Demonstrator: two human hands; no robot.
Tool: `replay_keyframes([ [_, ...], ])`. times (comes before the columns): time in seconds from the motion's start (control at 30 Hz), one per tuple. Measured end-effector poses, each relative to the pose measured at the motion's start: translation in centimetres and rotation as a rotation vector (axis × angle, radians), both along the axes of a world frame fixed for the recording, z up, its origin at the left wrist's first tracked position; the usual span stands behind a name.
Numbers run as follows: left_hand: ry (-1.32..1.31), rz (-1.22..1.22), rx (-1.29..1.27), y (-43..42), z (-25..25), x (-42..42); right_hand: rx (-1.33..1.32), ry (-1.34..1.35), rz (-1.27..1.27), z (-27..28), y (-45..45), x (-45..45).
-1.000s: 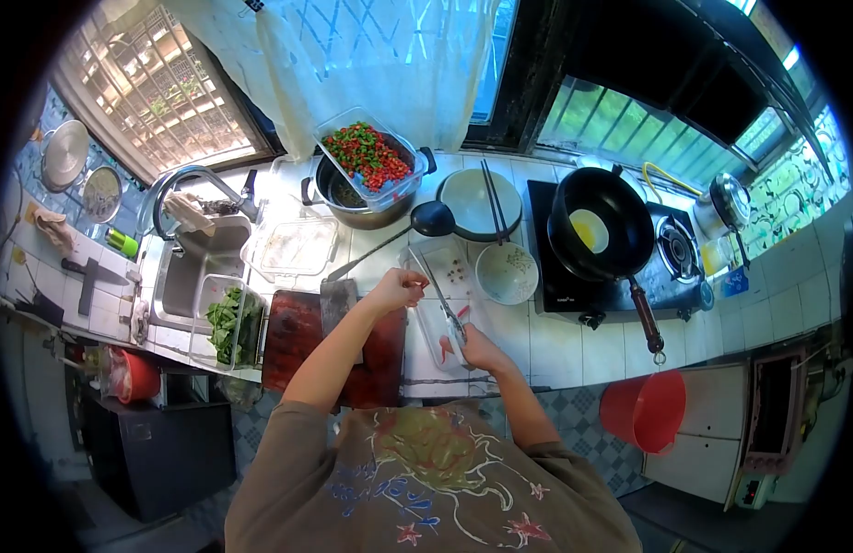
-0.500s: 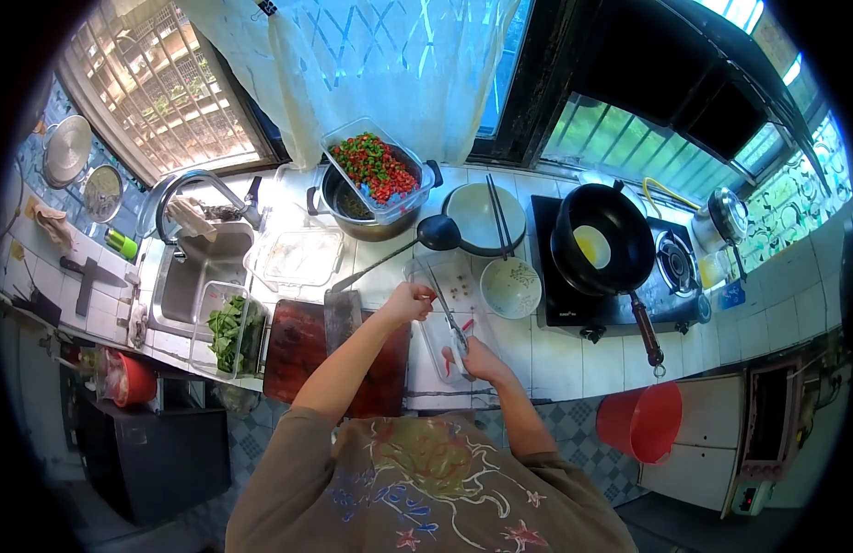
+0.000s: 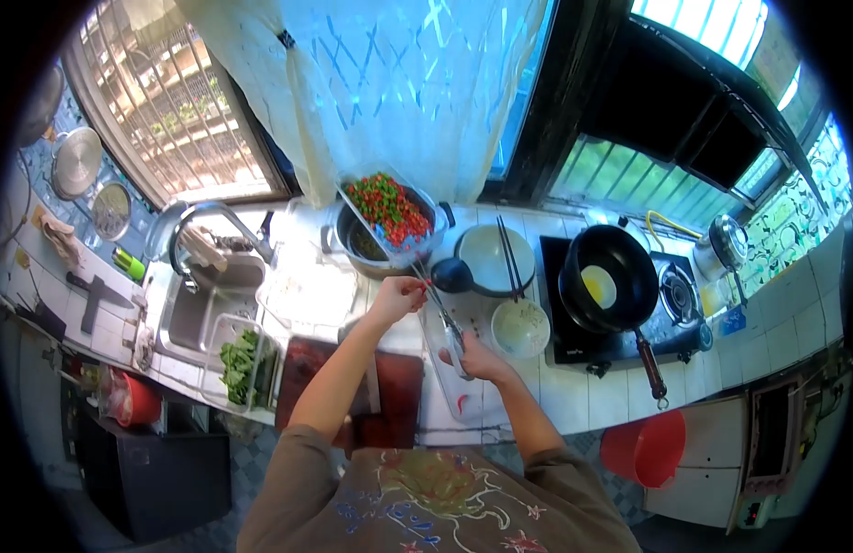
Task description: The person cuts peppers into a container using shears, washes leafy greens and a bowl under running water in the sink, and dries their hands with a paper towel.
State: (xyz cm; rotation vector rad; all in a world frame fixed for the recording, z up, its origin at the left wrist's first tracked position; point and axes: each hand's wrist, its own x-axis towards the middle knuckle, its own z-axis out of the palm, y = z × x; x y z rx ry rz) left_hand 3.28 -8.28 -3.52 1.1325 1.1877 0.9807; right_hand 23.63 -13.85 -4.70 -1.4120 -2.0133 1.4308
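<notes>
Left hand (image 3: 403, 298) was pinched closed, fingertips grasping a small red piece (image 3: 427, 283) next to the blades of a pair of scissors (image 3: 449, 324). Right hand (image 3: 482, 358) was wrapped around the scissors' handles, the blades angled up toward the left hand. Whether the blades touched the red piece was too small to tell. The scissors were held above a long clear tray (image 3: 448, 390) on the white-tiled counter (image 3: 565, 396); a curved red bit (image 3: 461, 403) lay in the near end of the tray. Just left of it, a dark reddish chopping board (image 3: 401, 370), a broad-bladed knife (image 3: 364, 392) lying on top. Beyond the hands, a pot (image 3: 380, 270) with a clear box (image 3: 414, 253) tilted across its top, the box full of chopped red and green pieces (image 3: 385, 205). A black ladle (image 3: 452, 275) lay near the pot, its bowl beside a pale plate (image 3: 482, 258). Chopsticks (image 3: 510, 256) lay across the plate, ends reaching toward a small bowl (image 3: 520, 330). To the right, a stove (image 3: 574, 353) bore a black frying pan (image 3: 620, 315) with an egg (image 3: 599, 287) in it. Far left, leafy greens (image 3: 238, 369) sat in a clear tub (image 3: 261, 380) by the sink (image 3: 201, 318).
</notes>
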Motion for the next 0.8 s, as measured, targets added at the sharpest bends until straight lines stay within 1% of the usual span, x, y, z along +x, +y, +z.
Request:
replay_keyframes([
  [0.03,0.060,0.009,0.094,0.8,0.9,-0.8,0.026,0.015,-0.001,0.9,1.3,-0.8],
  [0.07,0.133,0.033,0.157,1.5,1.7,-1.5,0.060,-0.104,-0.004,1.8,2.4,-1.5],
  [0.1,0.150,0.037,0.182,2.2,2.6,-2.3,0.091,-0.222,-0.010,3.6,3.1,-2.4],
  [0.13,0.177,0.064,0.177,2.8,3.5,-3.1,0.166,0.008,-0.006,4.9,3.7,-3.2],
  [0.17,0.202,0.092,0.173,3.3,4.4,-3.7,0.187,0.024,-0.003,6.3,4.4,-3.9],
  [0.23,0.201,0.142,0.202,4.3,5.4,-4.8,0.080,-0.103,0.070,8.5,5.9,-5.2],
  [0.27,0.234,0.139,0.194,5.0,5.4,-5.4,0.186,-0.031,0.072,8.6,6.3,-5.8],
  [0.3,0.264,0.137,0.183,5.6,5.6,-5.9,0.201,-0.025,0.076,8.1,7.0,-6.1],
  [0.33,0.244,0.159,0.108,5.9,6.1,-6.0,0.149,-0.049,0.057,7.1,7.9,-6.4],
  [0.37,0.247,0.161,0.118,6.2,6.0,-6.2,0.092,-0.073,0.039,6.0,8.6,-6.7],
  [0.43,0.114,0.202,0.041,6.8,6.1,-6.3,0.118,-0.056,0.017,6.3,8.5,-7.2],
  [0.5,0.071,0.250,0.007,7.1,6.0,-6.2,0.061,0.182,0.099,6.6,7.8,-7.5],
  [0.53,0.146,0.222,0.004,7.2,6.1,-6.2,0.082,0.217,0.169,5.9,8.3,-7.7],
  [0.57,0.221,0.193,-0.001,7.3,6.1,-6.2,0.082,0.217,0.168,5.8,8.4,-7.8],
  [0.6,0.222,0.191,-0.006,7.3,5.6,-6.2,0.071,0.232,0.123,5.7,8.4,-8.0],
  [0.67,0.189,0.109,0.103,7.7,4.6,-6.4,0.059,0.249,0.074,5.1,8.5,-8.1],
  [0.77,0.254,0.076,0.108,7.8,4.3,-6.3,-0.002,0.176,-0.002,3.2,9.3,-8.0],
  [0.8,0.254,0.071,0.110,7.9,4.0,-6.4,-0.011,0.100,0.002,3.1,9.4,-7.9],
])
